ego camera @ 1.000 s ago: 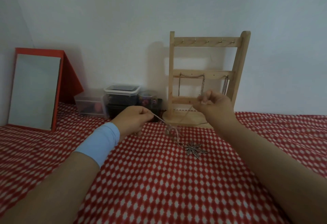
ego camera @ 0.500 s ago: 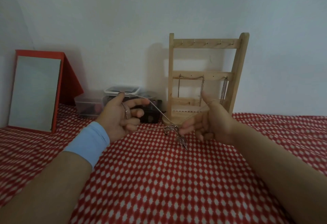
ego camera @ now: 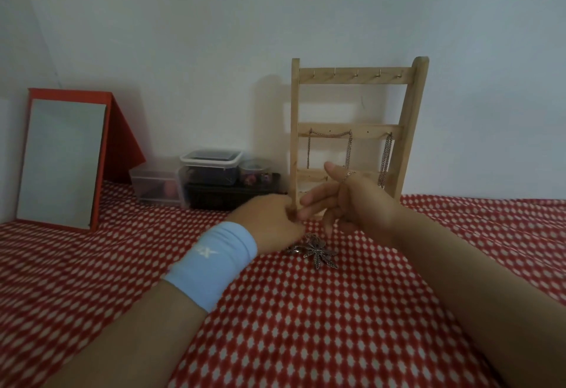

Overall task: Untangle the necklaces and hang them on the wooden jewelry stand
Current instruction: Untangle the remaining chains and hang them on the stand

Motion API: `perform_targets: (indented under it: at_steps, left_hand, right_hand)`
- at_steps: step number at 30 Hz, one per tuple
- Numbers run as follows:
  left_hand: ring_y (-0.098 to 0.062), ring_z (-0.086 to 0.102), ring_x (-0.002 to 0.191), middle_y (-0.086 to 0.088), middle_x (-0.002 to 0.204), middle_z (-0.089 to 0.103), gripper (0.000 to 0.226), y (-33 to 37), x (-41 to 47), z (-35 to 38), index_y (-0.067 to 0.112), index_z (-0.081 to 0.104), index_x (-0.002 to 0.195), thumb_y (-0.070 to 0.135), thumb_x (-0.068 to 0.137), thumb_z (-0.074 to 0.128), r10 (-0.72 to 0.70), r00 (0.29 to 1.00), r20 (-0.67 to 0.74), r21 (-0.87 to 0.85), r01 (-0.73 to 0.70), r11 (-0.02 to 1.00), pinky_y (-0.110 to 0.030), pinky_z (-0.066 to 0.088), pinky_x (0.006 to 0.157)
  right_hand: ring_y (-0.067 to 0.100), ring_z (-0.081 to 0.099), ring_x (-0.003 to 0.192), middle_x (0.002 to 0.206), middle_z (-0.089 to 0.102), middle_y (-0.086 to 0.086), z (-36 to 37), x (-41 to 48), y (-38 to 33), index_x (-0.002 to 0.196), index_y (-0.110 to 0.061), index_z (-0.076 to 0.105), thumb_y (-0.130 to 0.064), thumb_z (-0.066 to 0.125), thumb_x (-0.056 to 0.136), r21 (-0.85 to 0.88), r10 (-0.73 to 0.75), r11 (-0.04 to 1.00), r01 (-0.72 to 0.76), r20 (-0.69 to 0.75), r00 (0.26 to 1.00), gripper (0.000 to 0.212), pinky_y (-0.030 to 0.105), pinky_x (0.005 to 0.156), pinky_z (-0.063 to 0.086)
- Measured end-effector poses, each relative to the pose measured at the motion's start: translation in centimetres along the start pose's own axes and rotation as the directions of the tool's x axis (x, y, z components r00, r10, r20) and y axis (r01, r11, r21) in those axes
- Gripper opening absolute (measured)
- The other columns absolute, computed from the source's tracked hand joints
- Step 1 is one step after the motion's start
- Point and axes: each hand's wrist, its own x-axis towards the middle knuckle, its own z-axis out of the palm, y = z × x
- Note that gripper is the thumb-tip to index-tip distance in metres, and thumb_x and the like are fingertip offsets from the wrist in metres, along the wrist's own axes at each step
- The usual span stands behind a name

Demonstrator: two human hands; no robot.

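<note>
Two hands have met: left hand (ego camera: 269, 219), grip hidden from me; right hand (ego camera: 352, 200) loose-fingered. The pendant (ego camera: 318, 251) is back on the cloth (ego camera: 306, 326), so I'd say the untangling isn't finished.

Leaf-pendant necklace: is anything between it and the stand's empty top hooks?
Nothing visible. The silver leaf-pendant necklace lies partly on the red checked cloth before the wooden jewelry stand; only the left hand and right hand working it sit between. Top hooks are bare; middle rail holds chains.
</note>
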Motion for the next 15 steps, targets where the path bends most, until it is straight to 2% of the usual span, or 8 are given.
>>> perform_targets:
  at_steps: [4, 6, 8, 10, 12, 13, 14, 15]
  left_hand:
    - [-0.018, 0.053, 0.11, 0.0, 0.123, 0.052, 0.032, -1.4, 0.4, 2.5, 0.026, 0.058, 0.126, 0.019, 0.097, 0.049, 0.087, 0.996, 0.033, 0.006, -0.087, 0.996, -0.032, 0.045, 0.1]
    - [-0.016, 0.053, 0.114, 0.002, 0.125, 0.052, 0.032, -2.4, 0.4, 2.2, 0.03, 0.06, 0.129, 0.026, 0.099, 0.051, 0.111, 0.992, 0.063, 0.05, -0.114, 0.992, -0.03, 0.042, 0.102]
    - [-0.013, 0.057, 0.109, 0.006, 0.119, 0.06, 0.025, -3.2, 0.5, 1.7, 0.032, 0.068, 0.118, 0.033, 0.095, 0.058, 0.1, 0.993, 0.064, 0.063, -0.104, 0.993, -0.03, 0.046, 0.099]
    - [-0.011, 0.059, 0.103, 0.009, 0.11, 0.063, 0.017, -3.8, 0.7, 1.6, 0.03, 0.07, 0.107, 0.033, 0.094, 0.061, 0.089, 0.996, 0.017, 0.033, -0.089, 0.995, -0.028, 0.047, 0.094]
    - [-0.01, 0.059, 0.1, 0.008, 0.106, 0.061, 0.014, -4.2, 0.9, 1.7, 0.026, 0.067, 0.104, 0.031, 0.096, 0.057, 0.08, 0.995, -0.06, -0.051, -0.083, 0.995, -0.024, 0.045, 0.088]
    - [-0.009, 0.058, 0.098, 0.008, 0.104, 0.061, 0.014, -4.2, 1.0, 1.8, 0.025, 0.065, 0.104, 0.03, 0.098, 0.053, 0.063, 0.994, -0.086, -0.126, -0.074, 0.989, -0.023, 0.044, 0.085]
    - [-0.008, 0.058, 0.096, 0.008, 0.102, 0.061, 0.015, -4.2, 1.1, 1.8, 0.025, 0.063, 0.105, 0.029, 0.1, 0.05, 0.037, 0.994, -0.101, -0.204, -0.057, 0.977, -0.023, 0.044, 0.082]
    - [-0.007, 0.058, 0.093, 0.008, 0.099, 0.061, 0.015, -4.1, 1.2, 1.8, 0.025, 0.061, 0.105, 0.028, 0.101, 0.047, 0.017, 0.993, -0.118, -0.268, -0.049, 0.962, -0.023, 0.043, 0.079]
  right_hand:
    - [0.02, 0.042, 0.05, 0.08, 0.069, 0.011, -0.1, -0.5, -0.2, 0.093, -0.005, 0.068, -0.013, 0.048, 0.103, -0.087, -0.195, 0.978, 0.19, -0.052, 0.979, 0.024, 0.024, 0.044, 0.028]
    - [0.02, 0.039, 0.049, 0.075, 0.067, 0.011, -0.7, -0.5, -0.1, 0.093, -0.002, 0.067, 0.006, 0.045, 0.095, -0.121, -0.217, 0.968, 0.218, 0.021, 0.976, 0.023, 0.022, 0.042, 0.029]
    - [0.017, 0.049, 0.053, 0.081, 0.07, 0.01, -1.2, -0.7, -0.6, 0.102, -0.005, 0.07, 0.01, 0.047, 0.093, -0.204, -0.093, 0.969, 0.142, 0.23, 0.969, 0.029, 0.019, 0.045, 0.038]
    - [0.018, 0.067, 0.069, 0.097, 0.074, 0.012, -1.3, -1.2, -1.6, 0.121, -0.009, 0.068, 0.011, 0.052, 0.094, -0.311, 0.104, 0.948, 0.068, 0.501, 0.859, 0.037, 0.022, 0.06, 0.055]
    - [0.021, 0.074, 0.093, 0.114, 0.074, 0.014, -1.0, -1.7, -2.8, 0.135, -0.01, 0.061, 0.008, 0.058, 0.096, -0.384, 0.225, 0.923, 0.042, 0.623, 0.749, 0.044, 0.033, 0.084, 0.06]
    - [0.02, 0.073, 0.102, 0.118, 0.074, 0.01, -0.9, -1.9, -3.3, 0.136, -0.015, 0.063, 0.001, 0.062, 0.096, -0.444, 0.252, 0.895, 0.05, 0.594, 0.764, 0.043, 0.037, 0.094, 0.057]
    - [0.015, 0.072, 0.106, 0.117, 0.075, 0.0, -0.8, -2.1, -3.7, 0.131, -0.022, 0.068, -0.009, 0.066, 0.097, -0.544, 0.222, 0.832, 0.104, 0.5, 0.837, 0.037, 0.038, 0.1, 0.054]
    - [0.006, 0.072, 0.103, 0.112, 0.076, -0.01, -0.6, -2.1, -3.8, 0.12, -0.031, 0.073, -0.019, 0.068, 0.096, -0.656, 0.122, 0.738, 0.157, 0.358, 0.926, 0.028, 0.037, 0.102, 0.053]
